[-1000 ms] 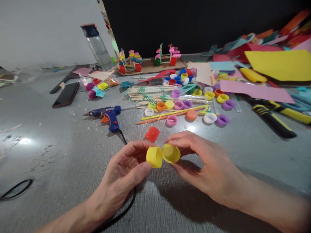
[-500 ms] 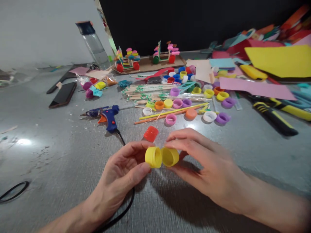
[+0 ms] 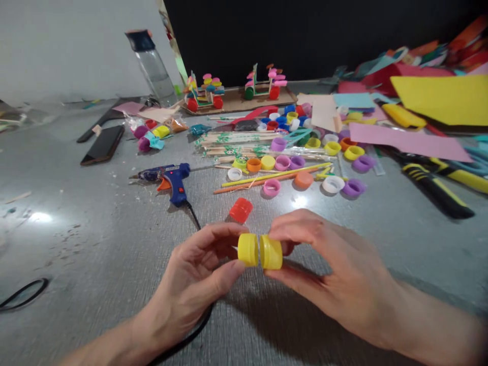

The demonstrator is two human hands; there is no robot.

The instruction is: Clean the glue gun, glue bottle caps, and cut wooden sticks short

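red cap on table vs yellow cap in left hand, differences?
The red cap lies free on the table; the left yellow cap is pinched in the left hand. The red cap stands alone; the left yellow cap faces a second yellow cap held by the right hand. Both are plastic bottle caps.

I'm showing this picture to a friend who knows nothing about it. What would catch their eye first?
First, the two hands at centre front: the left hand pinches a yellow cap and the right hand a second yellow cap, held side by side. Just behind lie a red cap and a blue glue gun. Farther back is a bright scatter of caps, with coloured paper sheets piled at the right.
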